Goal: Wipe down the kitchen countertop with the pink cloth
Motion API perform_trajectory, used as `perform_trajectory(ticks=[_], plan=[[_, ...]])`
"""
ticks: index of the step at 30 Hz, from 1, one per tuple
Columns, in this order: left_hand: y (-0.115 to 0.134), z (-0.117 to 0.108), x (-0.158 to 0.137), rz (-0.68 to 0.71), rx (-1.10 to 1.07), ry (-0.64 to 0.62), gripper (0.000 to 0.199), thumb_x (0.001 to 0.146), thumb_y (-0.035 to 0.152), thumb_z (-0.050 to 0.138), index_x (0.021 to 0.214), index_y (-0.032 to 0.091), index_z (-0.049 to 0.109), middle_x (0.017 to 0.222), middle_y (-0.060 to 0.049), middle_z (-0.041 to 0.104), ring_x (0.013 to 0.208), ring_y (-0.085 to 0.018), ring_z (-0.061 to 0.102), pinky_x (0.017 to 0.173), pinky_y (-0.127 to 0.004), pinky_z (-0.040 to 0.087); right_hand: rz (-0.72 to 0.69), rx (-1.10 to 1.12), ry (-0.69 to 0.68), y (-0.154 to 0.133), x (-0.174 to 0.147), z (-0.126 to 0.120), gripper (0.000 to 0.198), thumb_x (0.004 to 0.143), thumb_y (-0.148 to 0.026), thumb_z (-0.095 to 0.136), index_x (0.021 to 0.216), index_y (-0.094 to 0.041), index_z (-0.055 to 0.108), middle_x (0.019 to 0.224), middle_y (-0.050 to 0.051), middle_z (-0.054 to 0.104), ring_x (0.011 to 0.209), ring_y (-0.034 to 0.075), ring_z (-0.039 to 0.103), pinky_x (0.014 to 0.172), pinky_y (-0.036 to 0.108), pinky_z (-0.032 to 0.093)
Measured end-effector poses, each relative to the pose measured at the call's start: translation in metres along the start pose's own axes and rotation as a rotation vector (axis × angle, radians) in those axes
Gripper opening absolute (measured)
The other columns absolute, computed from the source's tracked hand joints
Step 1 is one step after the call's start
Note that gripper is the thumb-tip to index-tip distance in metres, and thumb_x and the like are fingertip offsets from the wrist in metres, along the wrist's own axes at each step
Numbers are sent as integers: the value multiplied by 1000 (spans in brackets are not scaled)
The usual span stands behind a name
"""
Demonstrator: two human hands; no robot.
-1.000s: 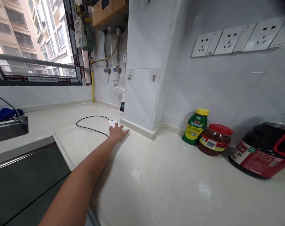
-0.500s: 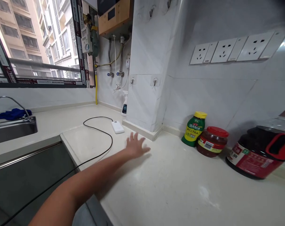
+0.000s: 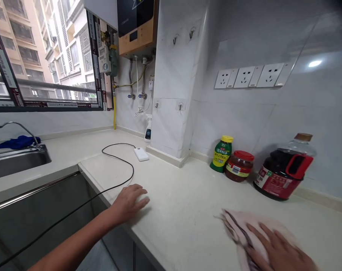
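Observation:
My right hand point(image 3: 281, 248) lies spread over a pale pink cloth point(image 3: 244, 222) with dark stripes, pressing it on the white countertop point(image 3: 188, 203). Both hand and cloth are a little blurred by motion. Over the counter's front edge, my left hand point(image 3: 129, 203) holds nothing, its fingers loosely apart. Beyond the left hand a white power bank point(image 3: 141, 154) lies on the counter, with a black cable point(image 3: 122, 183) looping from it and down over the front edge.
Against the right wall stand a green bottle with a yellow cap point(image 3: 221, 154), a red-lidded jar point(image 3: 239, 166) and a large dark sauce jug point(image 3: 284, 169). A spray bottle point(image 3: 148, 130) stands by the pillar. At the left is a sink point(image 3: 21, 162) with a blue cloth point(image 3: 20, 142).
My left hand has drawn back toward the counter's front edge. My right hand has come into view with the pink cloth at the lower right. The view has shifted to the right.

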State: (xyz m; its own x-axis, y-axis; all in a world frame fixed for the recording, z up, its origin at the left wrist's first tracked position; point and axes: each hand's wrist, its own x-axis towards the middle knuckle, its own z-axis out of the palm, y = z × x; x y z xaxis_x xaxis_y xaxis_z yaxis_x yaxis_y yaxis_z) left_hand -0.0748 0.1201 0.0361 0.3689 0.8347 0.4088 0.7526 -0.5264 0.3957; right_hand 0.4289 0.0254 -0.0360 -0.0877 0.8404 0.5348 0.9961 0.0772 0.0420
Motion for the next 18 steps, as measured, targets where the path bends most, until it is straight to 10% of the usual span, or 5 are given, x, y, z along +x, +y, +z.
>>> perform_trajectory(ticks=[9, 18], plan=[[-24, 8, 3, -179, -11, 161, 58, 101, 54, 28, 125, 25, 72, 135, -7, 70, 131, -25, 59, 116, -45, 43, -487, 91, -151, -243, 90, -41, 57, 100, -53, 64, 147, -22, 50, 155, 12, 42, 138, 36, 44, 116, 63, 37], [-20, 3, 7, -205, 66, 89, 55, 94, 64, 40, 110, 29, 79, 128, -3, 75, 127, -25, 62, 114, -38, 44, -638, 115, -95, -268, 33, -57, 44, 101, -45, 65, 138, -22, 57, 145, 11, 51, 127, 32, 54, 107, 56, 49]])
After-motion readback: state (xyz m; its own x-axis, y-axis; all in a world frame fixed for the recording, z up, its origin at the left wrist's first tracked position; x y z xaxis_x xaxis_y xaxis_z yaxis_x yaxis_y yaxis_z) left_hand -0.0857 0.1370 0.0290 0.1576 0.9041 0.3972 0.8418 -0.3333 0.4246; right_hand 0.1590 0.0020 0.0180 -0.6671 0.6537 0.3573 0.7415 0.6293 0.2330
